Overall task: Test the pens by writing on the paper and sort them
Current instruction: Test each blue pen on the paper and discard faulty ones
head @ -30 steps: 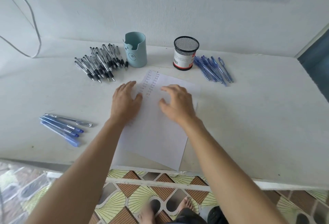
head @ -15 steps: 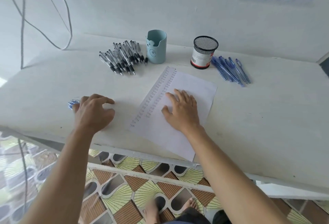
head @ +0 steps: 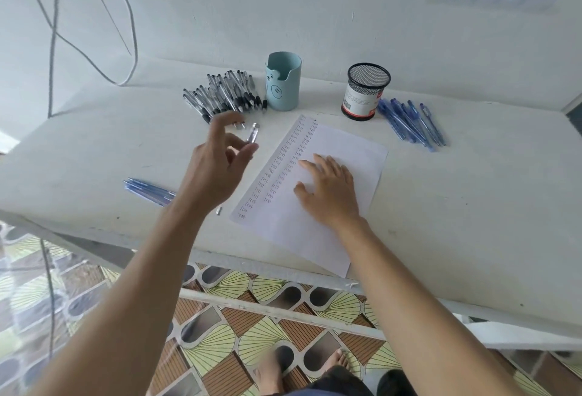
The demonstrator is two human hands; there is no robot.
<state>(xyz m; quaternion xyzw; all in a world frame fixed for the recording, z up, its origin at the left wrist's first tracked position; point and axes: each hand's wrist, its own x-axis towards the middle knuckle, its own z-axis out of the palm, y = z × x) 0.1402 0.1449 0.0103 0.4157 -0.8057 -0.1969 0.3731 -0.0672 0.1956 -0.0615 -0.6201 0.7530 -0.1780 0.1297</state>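
a: step in hand?
b: judged as fetch-for-test. pinching a pen [head: 253,135] in left grip [head: 217,172], thumb against fingers, raised above the table [head: 472,206], between the pile of black pens [head: 223,96] and the paper [head: 352,156]. too blurred to read ink colour.
a: right grip [head: 330,194]?
b: flat, fingers straight, pressing down on the paper. holding nothing.
a: paper?
b: lying on the table, reaching its front edge. columns of small "test" marks [head: 294,143] down the left side, blank to the right of them.
a: sorted so far?
b: apparently right blue pens [head: 412,121] just beside the black mesh cup [head: 367,90], and left blue pens [head: 148,189] near the front edge, partly hidden by the forearm. light blue bear-face holder [head: 283,80] standing beside the black pile; cannot tell its contents.
a: next move?
b: probably turn the pen tip-down, bring to blank space beside the marks, write one word. calls for a writing hold in left grip, or a pass to right grip; cannot tell which. then sort by result.
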